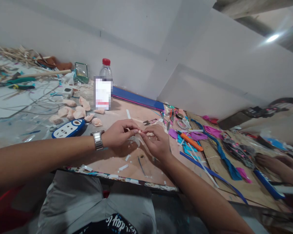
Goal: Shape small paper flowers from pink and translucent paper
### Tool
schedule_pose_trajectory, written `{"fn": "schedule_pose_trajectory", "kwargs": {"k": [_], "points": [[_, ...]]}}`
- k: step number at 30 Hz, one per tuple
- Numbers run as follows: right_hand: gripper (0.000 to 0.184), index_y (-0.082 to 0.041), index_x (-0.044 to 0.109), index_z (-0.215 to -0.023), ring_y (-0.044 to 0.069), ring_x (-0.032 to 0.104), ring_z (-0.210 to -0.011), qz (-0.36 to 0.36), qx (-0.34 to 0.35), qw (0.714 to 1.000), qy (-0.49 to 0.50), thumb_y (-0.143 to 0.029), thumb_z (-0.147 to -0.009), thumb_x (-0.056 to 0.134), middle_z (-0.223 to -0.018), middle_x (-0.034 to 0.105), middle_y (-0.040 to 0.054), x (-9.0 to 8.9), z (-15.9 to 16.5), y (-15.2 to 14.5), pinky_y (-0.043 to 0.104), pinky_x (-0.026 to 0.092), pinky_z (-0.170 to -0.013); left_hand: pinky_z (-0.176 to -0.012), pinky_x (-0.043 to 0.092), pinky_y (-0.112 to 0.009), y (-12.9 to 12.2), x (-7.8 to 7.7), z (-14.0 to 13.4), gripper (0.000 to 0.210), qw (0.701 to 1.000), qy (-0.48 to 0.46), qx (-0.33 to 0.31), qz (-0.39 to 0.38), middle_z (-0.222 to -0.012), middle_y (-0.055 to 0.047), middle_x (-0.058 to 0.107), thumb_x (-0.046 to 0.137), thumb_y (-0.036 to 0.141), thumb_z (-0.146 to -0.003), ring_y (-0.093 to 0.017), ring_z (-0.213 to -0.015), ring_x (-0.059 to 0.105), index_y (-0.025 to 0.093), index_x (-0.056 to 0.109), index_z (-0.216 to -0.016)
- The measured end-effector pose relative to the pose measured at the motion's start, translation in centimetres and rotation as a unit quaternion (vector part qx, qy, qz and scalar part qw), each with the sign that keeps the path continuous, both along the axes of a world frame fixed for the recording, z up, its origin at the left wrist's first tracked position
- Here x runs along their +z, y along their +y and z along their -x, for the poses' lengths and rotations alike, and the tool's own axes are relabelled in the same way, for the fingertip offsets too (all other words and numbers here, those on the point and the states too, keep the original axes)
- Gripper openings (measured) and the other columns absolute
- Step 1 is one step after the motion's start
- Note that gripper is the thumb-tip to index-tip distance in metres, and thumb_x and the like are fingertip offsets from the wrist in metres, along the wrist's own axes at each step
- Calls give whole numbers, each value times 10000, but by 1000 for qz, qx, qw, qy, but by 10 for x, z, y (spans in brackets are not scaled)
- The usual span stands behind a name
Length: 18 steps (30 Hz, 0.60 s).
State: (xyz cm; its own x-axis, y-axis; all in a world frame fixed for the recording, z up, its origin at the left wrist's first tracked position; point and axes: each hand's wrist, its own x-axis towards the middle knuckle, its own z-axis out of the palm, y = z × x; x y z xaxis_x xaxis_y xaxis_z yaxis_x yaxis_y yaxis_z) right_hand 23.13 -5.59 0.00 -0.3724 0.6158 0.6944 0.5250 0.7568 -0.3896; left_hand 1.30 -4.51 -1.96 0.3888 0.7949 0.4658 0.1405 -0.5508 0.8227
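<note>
My left hand (122, 132) and my right hand (157, 140) meet fingertip to fingertip over the tabletop (112, 159). Both are pinched closed around a tiny pale piece (140, 131), too small to name. A steel watch (97, 139) is on my left wrist. Just beyond my fingers lie small thread snips (150, 122). Under the hands sits a clear, ring-like item (134, 141), partly covered. White paper scraps (123, 167) and a thin dark strip (141, 165) lie nearer the table's front edge.
To the left are several peach-coloured crumpled pieces (79, 112), a blue-and-white power strip (68, 128) and a red-capped bottle (106, 68). On the right lie an orange cutter (190, 141), a blue ribbon (219, 149) and coloured scraps. Another person's hand (267, 162) rests at far right.
</note>
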Motion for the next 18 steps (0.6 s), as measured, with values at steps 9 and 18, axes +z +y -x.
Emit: {"fn": "schedule_pose_trajectory", "kwargs": {"k": [9, 18], "points": [[123, -232, 686, -889, 216, 691, -843, -12, 3, 1000, 14, -301, -956, 763, -851, 737, 28, -1, 0, 0, 407, 503, -829, -747, 550, -274, -4, 3, -2, 233, 999, -5, 1, 38, -991, -80, 775, 722, 402, -961, -158, -878, 713, 196, 822, -1001], [110, -251, 728, -1049, 224, 708, -906, -1, 15, 1000, 7, -311, -965, 765, -955, 755, 43, -6, -2, 3, 410, 539, -842, -861, 526, -306, -3, 7, -1, 217, 997, 9, -38, 64, -1011, -59, 790, 668, 360, -993, -166, -932, 703, 193, 807, -1001]]}}
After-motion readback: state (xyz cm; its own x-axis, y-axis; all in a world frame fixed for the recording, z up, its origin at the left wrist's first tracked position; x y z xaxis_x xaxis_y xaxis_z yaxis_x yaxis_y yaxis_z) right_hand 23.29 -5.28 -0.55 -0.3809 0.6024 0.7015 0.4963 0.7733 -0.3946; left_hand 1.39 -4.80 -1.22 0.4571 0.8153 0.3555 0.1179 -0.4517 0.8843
